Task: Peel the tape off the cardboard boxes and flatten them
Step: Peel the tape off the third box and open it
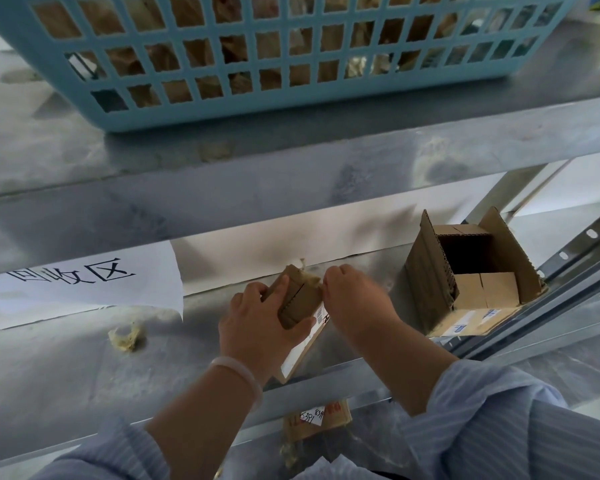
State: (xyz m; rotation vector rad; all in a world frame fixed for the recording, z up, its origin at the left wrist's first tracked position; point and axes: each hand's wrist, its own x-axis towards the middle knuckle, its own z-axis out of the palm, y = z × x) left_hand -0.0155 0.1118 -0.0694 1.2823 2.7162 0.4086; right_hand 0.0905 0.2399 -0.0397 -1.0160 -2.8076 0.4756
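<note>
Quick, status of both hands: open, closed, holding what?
Left hand: closed, gripping the small box.
Right hand: closed, pinching the tape at the box's top edge.

At centre frame we see a small brown cardboard box (300,299), tilted, with a white label on its lower side and yellowish tape (309,277) fraying from its top edge. At right stands a larger open box (465,271), flaps raised. A crumpled tape wad (127,336) lies lower left.
</note>
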